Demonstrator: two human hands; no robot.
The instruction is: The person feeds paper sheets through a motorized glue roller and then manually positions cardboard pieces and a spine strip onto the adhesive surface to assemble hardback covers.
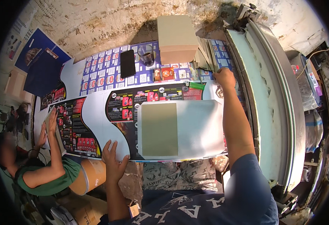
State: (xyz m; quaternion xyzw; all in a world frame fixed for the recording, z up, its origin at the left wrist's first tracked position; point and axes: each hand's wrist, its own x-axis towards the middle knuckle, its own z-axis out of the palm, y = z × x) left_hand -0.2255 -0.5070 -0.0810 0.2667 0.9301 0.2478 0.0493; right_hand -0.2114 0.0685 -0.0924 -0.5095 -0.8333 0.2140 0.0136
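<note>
My left hand (114, 159) has its fingers spread at the front edge of the printed sheet (125, 103), holding nothing. On that sheet lies a white glossy sheet (200, 129) with rounded corners, and a flat grey-green cardboard panel (159, 129) rests on its left half. My right arm reaches to the back, where my right hand (225, 78) closes at the near end of a bunch of narrow cardboard strips (207, 54). Its fingertips pinch one strip's end, partly hidden. Beside the strips stands a tall stack of cardboard panels (176, 37).
A black phone (127, 63) and a glass of dark liquid (146, 56) sit at the back. Small red packets (167, 74) lie before the stack. A co-worker in green (52, 174) presses a board (55, 123) at left. A long metal-edged machine (277, 108) borders the right side.
</note>
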